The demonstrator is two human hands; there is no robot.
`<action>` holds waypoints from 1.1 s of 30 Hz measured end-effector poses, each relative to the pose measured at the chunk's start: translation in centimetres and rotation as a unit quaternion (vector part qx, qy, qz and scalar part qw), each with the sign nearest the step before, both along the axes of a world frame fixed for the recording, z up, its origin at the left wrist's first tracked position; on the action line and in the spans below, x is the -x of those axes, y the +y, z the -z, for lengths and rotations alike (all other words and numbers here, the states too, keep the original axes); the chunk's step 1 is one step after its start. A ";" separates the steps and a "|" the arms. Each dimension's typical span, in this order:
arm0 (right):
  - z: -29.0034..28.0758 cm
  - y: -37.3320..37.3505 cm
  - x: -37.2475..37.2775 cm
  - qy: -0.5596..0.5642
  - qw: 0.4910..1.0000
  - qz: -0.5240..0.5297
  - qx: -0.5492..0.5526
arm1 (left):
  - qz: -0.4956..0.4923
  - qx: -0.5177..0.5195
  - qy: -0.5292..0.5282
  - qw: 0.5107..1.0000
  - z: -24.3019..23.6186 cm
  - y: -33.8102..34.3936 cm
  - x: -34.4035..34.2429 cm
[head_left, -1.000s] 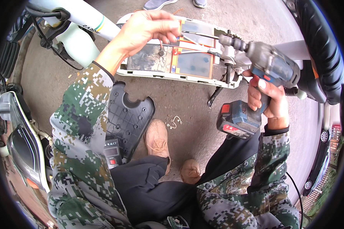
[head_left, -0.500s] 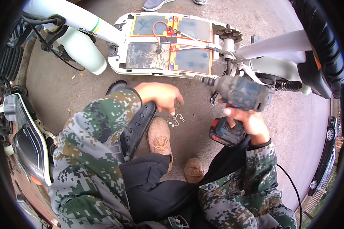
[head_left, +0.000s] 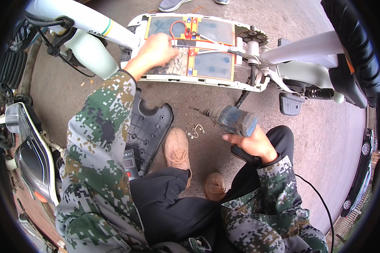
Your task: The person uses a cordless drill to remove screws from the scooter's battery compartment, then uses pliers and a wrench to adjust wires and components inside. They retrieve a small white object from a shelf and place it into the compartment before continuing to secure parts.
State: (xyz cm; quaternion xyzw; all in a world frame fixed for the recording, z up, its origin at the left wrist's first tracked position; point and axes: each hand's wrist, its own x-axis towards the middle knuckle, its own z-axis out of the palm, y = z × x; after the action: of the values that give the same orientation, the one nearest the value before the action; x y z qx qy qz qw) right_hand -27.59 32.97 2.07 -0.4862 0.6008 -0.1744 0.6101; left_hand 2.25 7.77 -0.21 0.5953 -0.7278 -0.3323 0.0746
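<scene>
My left hand (head_left: 158, 52) reaches over the lower-left battery section in the scooter's open white deck (head_left: 248, 86), fingers curled; whatever is between them is hidden. A red wire (head_left: 177, 22) loops just beyond it, beside white cables (head_left: 215, 44) between orange-edged battery blocks (head_left: 212, 65). My right hand (head_left: 251, 141) grips a blue and dark grey cordless drill (head_left: 234, 118), held lower down over the pavement with its thin bit pointing left. Several small pale metal pieces (head_left: 196, 130) lie on the ground near my shoe.
A black plastic cover (head_left: 150, 130) and a boxed meter (head_left: 128, 162) lie at my left foot (head_left: 176, 152). The scooter's frame (head_left: 299, 52) and pedal (head_left: 290, 103) are at right. Another two-wheeler (head_left: 31, 164) stands far left, a parked car (head_left: 359, 168) far right, someone's shoes (head_left: 171, 4) at the top.
My left hand has moved from low by the cover up onto the battery section. My right hand has brought the drill lower and leftward, away from the scooter's crank.
</scene>
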 end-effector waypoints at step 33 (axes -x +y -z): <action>9.0 1.5 1.1 0.083 0.995 0.012 0.050 | 0.147 -0.035 0.044 0.988 -2.3 1.7 0.8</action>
State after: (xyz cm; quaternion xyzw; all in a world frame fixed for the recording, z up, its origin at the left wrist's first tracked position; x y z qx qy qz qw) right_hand -28.73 34.42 -6.90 -0.5218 0.6453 -0.1706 0.5312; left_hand 1.43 9.43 2.05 0.4689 -0.7913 -0.3908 0.0354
